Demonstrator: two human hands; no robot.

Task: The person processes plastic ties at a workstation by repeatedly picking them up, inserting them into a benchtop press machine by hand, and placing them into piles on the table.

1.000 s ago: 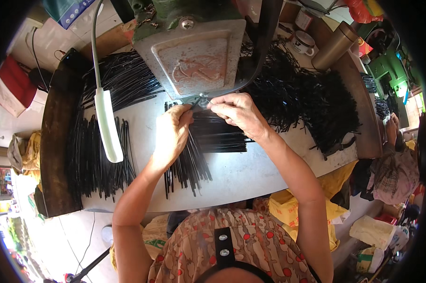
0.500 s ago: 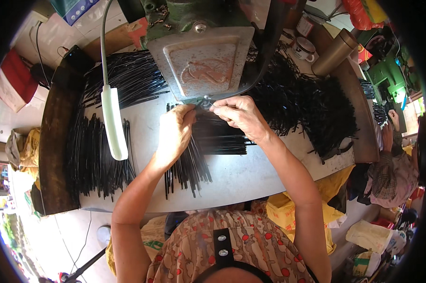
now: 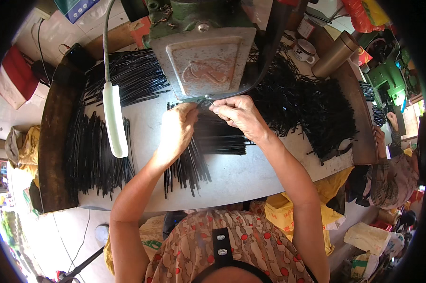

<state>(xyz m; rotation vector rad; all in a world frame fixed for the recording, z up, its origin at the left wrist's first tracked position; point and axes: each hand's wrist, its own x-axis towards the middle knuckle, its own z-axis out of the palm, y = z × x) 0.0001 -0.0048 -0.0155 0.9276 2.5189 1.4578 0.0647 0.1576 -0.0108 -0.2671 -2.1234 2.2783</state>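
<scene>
Under the head of a green machine with a grey metal cover plate [image 3: 206,66], my two hands meet with fingertips a little apart. My left hand [image 3: 179,126] is closed, its thumb and forefinger pinching a thin black strip [image 3: 202,104]. From the other side my right hand [image 3: 241,115] pinches the same dark piece; its exact shape is too small to tell. Below my left hand a bundle of long black strips [image 3: 189,167] fans out over the table, partly hidden by the hand. Another stack of black strips [image 3: 222,141] lies crosswise between my forearms.
A white lamp on a bendable neck [image 3: 114,122] hangs left of my hands. Black strips [image 3: 97,160] cover the table's left side; a tangled heap [image 3: 326,113] lies right. A mug [image 3: 304,50] and bronze-coloured flask [image 3: 334,54] stand far right. Another person's hand [image 3: 392,121] works beyond.
My hands stay at nearly the same spot under the machine, fingertips shifting only slightly. The view has moved a little. At the far right, the other person's arms have shifted.
</scene>
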